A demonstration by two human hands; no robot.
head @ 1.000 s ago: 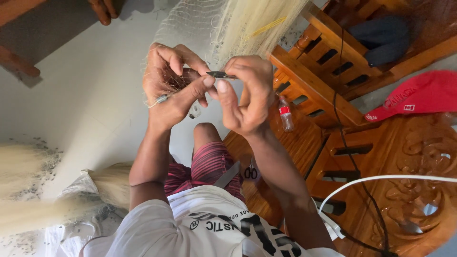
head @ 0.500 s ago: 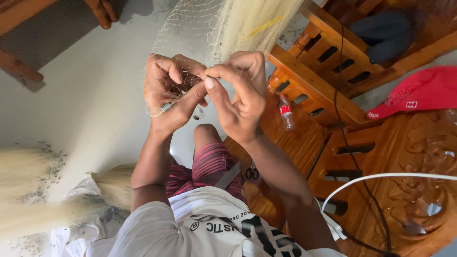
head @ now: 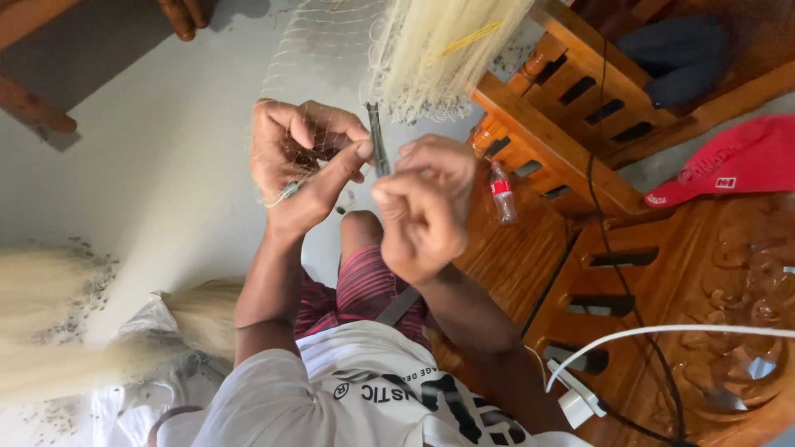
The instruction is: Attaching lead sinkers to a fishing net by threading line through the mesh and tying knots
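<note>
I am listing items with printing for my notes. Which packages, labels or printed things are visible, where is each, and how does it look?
Small clear plastic bottle: on the wooden bench, right of the hands; red label band.
Red cap: on the wooden furniture, far right; white printing and a small patch.
White shirt: bottom centre, worn by the person; black lettering.

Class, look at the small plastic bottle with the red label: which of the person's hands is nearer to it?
Right. The right hand is just beside the bottle; the left hand lies farther off, beyond the right hand.
</note>
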